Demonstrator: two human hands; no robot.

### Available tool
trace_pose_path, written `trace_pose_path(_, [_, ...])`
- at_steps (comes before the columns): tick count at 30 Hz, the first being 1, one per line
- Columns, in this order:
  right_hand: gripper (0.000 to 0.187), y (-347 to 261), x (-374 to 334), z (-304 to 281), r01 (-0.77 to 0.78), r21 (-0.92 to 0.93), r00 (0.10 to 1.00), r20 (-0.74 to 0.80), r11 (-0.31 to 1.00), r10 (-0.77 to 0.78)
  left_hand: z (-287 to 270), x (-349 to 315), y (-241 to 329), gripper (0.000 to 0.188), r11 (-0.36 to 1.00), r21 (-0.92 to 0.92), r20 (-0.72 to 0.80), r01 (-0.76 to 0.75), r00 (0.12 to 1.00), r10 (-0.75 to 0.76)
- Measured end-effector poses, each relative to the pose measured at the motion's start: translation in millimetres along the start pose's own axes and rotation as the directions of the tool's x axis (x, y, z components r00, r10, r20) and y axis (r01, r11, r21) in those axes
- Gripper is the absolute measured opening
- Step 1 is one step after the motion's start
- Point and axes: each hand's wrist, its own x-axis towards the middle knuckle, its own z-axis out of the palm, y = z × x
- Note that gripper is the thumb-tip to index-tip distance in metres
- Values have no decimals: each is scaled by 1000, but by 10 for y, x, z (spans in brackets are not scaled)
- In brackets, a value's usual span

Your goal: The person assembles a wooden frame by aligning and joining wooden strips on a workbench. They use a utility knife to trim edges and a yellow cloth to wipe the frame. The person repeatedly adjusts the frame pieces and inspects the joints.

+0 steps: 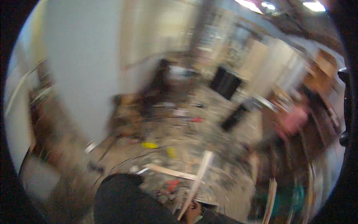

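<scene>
Motion blurs the whole view. My right hand [193, 212] is at the lower edge, its fingers curled against the lower end of a pale wooden strip [199, 175]; it appears closed on the strip. The strip slants up and to the right. It crosses in front of a second wooden strip [169, 171], which lies roughly crosswise beyond it. A dark, rounded shape of clothing [126, 199] fills the lower left; I cannot tell whether it is a sleeve or a leg. My left hand does not show. A small red object [172, 184] lies left of the held strip.
Yellow pieces [150, 145] and a red item [195, 120] lie on the littered floor [223, 164]. A tall pale panel [80, 67] stands at left. A black box-like object [225, 83] stands farther back. Dark shelving with a pink item [294, 118] runs along the right.
</scene>
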Motion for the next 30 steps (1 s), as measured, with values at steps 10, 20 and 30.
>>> trace_pose_path(10, [47,245,339,-367,212,-26,977,28,977,-211,-413,-671,-816,53,1000,-24,-125,12,992,-15])
trace_pose_path(20, [39,-237,-259,66,-95,-46,954,-288,994,77,800,559,578,46,932,292,-19,-213,974,228])
trace_pose_path(30, [49,-459,449,59,-108,57,970,-212,993,117,2443,1135,1869,62,954,-78,256,-290,919,300])
